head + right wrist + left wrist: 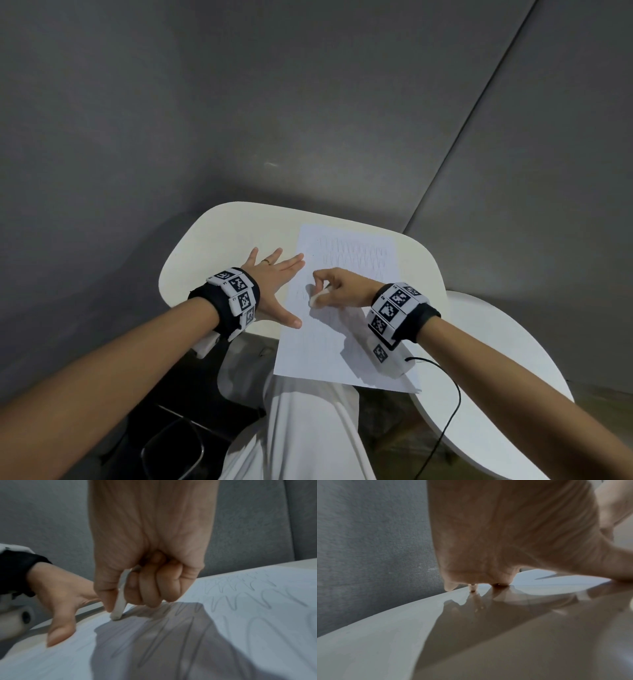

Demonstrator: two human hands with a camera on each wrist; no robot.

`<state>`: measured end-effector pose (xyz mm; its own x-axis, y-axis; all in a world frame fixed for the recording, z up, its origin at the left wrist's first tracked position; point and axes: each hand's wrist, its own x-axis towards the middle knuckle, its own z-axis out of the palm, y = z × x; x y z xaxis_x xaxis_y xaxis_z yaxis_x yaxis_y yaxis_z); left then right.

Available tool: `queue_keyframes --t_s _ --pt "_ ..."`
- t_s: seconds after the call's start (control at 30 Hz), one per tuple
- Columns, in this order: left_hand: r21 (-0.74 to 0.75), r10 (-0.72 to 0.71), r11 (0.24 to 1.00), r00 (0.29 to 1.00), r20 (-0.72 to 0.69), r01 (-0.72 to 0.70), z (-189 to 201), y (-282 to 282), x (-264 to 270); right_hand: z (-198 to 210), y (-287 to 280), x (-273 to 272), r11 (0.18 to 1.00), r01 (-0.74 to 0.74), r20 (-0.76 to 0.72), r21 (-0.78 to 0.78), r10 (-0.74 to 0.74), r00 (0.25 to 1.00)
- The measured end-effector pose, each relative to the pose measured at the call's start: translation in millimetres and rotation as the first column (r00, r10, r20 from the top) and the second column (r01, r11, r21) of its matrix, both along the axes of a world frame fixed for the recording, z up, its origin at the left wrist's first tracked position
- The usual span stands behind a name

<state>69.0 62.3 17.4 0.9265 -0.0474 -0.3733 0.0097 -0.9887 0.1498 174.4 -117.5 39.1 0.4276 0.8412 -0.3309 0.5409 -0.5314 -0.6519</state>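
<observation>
A white sheet of paper with faint pencil zigzags lies on a small white table. My right hand pinches a white eraser between thumb and curled fingers, its lower end touching the paper; the eraser shows clearly in the right wrist view. My left hand lies flat with spread fingers on the table, its thumb and forefinger on the paper's left edge. In the left wrist view the left hand presses its fingertips on the glossy tabletop.
Grey padded walls close in behind and to the right of the table. A second white rounded surface sits at the right, with a black cable running over it. White-clothed legs are below the paper's near edge.
</observation>
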Motion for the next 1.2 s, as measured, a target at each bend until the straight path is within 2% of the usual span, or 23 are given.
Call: queue_keyframes --t_s 0.03,0.13,0.17,0.27,0.4,0.5,0.53,0.63,0.7,0.77,0.9,1.0,1.07,1.13,1.2 --pt "-0.003 0.000 1.000 1.000 -0.006 0.000 1 0 0 0 1 0 1.000 -0.011 -0.010 -0.014 0.011 1.000" --pt "-0.002 -0.001 1.000 1.000 -0.003 0.001 2 0 0 -2 4 4 0.984 0.152 0.071 0.089 -0.158 0.985" --pt "-0.004 -0.002 1.000 1.000 -0.005 0.002 2 -1 -1 -2 4 5 0.984 0.154 0.078 0.088 -0.161 0.984" --pt "0.001 -0.011 1.000 1.000 -0.014 0.011 2 -1 -1 2 8 2 0.999 -0.025 0.000 -0.045 0.025 1.000" --pt "-0.001 -0.007 1.000 1.000 -0.013 0.007 3 -2 -1 1 15 4 0.992 0.112 0.120 0.059 -0.119 0.986" --pt "-0.016 0.000 1.000 1.000 -0.010 -0.001 2 -2 -2 2 14 -4 0.999 -0.037 -0.024 -0.029 0.036 0.999" --pt "-0.017 -0.002 1.000 1.000 -0.016 0.002 3 -2 -2 2 14 -5 0.999 -0.041 -0.044 -0.035 0.040 0.998" --pt "-0.013 -0.006 1.000 1.000 -0.019 0.005 2 -2 0 -2 18 -3 0.991 0.105 0.078 0.085 -0.112 0.991" --pt "-0.019 0.002 1.000 1.000 -0.020 -0.002 2 -2 0 -4 21 -4 0.995 0.073 0.051 0.066 -0.076 0.996" --pt "-0.027 0.005 1.000 1.000 -0.019 -0.006 1 -2 0 -3 22 -5 1.000 -0.012 -0.048 0.000 0.012 0.999" --pt "-0.058 0.002 0.998 1.000 0.001 -0.002 0 0 -1 -4 30 -4 0.989 0.100 0.102 0.106 -0.111 0.989" --pt "-0.065 0.007 0.998 1.000 0.005 -0.007 0 -1 -3 -1 29 -6 1.000 -0.016 0.020 0.004 0.016 1.000" --pt "-0.061 0.003 0.998 1.000 0.009 -0.002 -1 -2 -2 -1 29 -3 1.000 0.023 0.032 0.012 -0.023 0.999" --pt "-0.064 0.010 0.998 1.000 0.016 -0.009 -3 0 -1 -2 30 -3 0.989 0.112 0.119 0.098 -0.123 0.985" --pt "-0.067 0.014 0.998 1.000 0.015 -0.013 -3 0 -1 -2 29 -5 0.996 0.058 0.084 0.066 -0.063 0.994"
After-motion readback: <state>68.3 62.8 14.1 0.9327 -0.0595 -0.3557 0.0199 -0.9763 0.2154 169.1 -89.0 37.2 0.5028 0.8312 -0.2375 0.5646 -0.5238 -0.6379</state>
